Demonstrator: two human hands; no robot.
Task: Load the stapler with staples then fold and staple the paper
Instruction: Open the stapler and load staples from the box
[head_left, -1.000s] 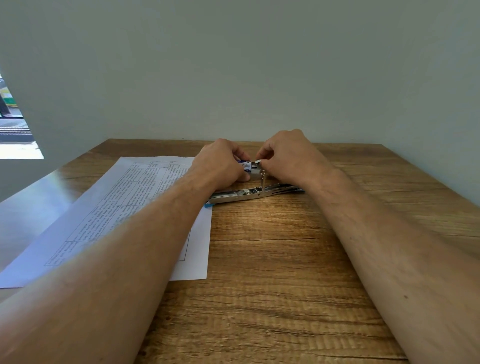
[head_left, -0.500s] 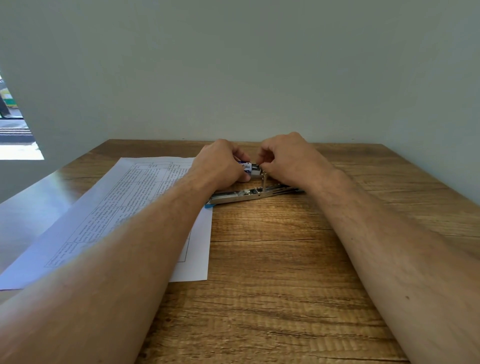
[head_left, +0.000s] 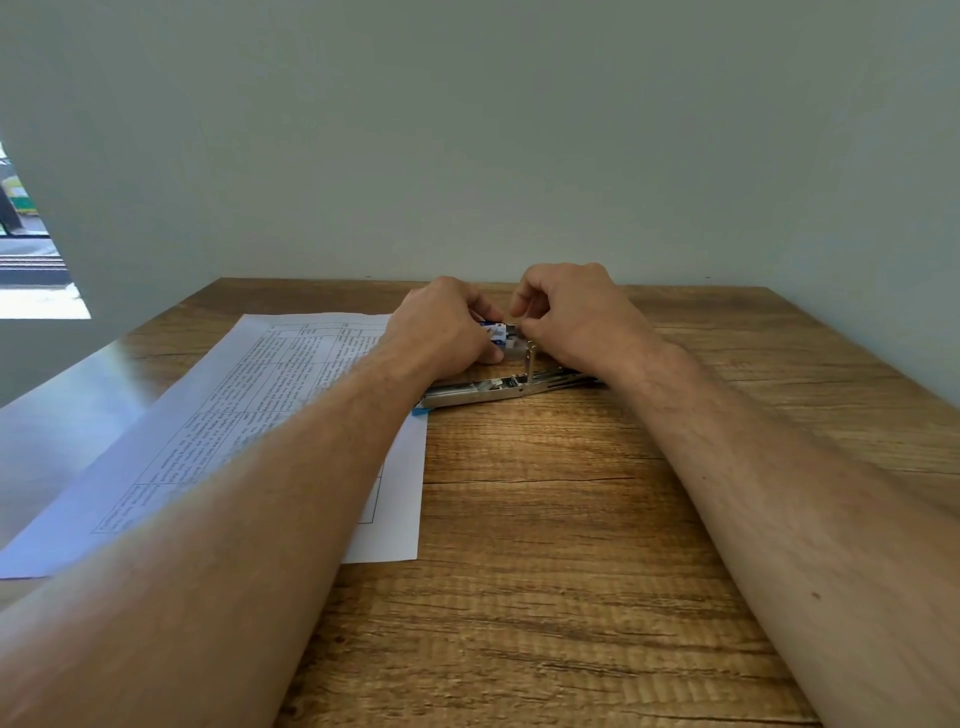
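One opened silver metal stapler (head_left: 483, 389) with a blue tip, one small blue-and-white staple box (head_left: 496, 331), one white printed paper sheet (head_left: 270, 395), two bare hands, left (head_left: 441, 327) and right (head_left: 576, 312), one wooden table (head_left: 545, 519)

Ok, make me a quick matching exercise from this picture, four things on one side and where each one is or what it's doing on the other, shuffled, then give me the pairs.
Things
1. stapler
2. paper
3. left hand
4. right hand

Places or states
A. lies flat on the left part of the table
B. holds the small blue and white staple box
C. opened out flat, lying between the two forearms
D. fingers curled at the box's right end

Pairs: 1-C, 2-A, 3-B, 4-D
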